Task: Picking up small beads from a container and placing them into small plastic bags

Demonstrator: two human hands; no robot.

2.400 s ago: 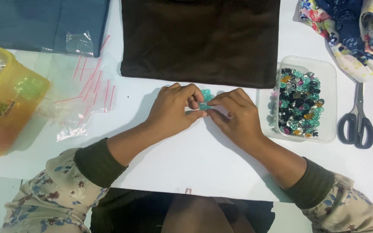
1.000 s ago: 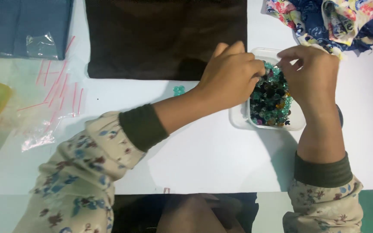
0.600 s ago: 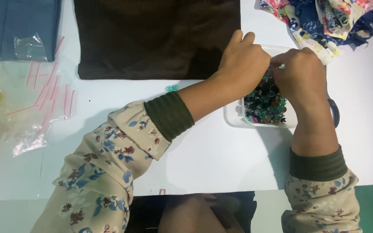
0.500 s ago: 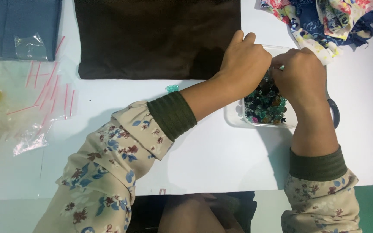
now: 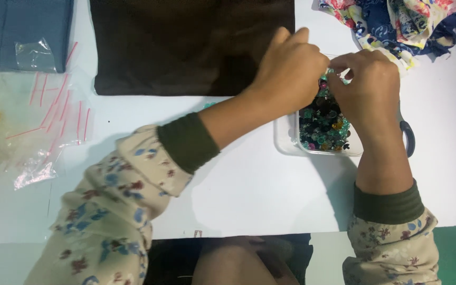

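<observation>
Both hands are over a small clear tray (image 5: 286,138) full of shiny beads (image 5: 323,129) in green, black and gold. The tray sits on the white table (image 5: 249,190), just below the edge of a dark brown cloth (image 5: 186,45). The left hand (image 5: 288,71) reaches across from the left side, and its fingers are curled in tight with the tips pressed together. The right hand (image 5: 368,89) is right next to it, fingers bent and pinched close too. The fingertips of the two hands meet over the top of the tray. Something tiny and pale green shows between them, but it is too small to tell what it is. The hands cover the top half of the tray, so only the lower beads can be seen. A bit of a scissors handle (image 5: 408,138) peeks out beside the right wrist; the rest is hidden. A flowery cloth (image 5: 397,21) is cut off at the top right corner. Little clear bags (image 5: 54,121) with red stripes lie far to the left.
</observation>
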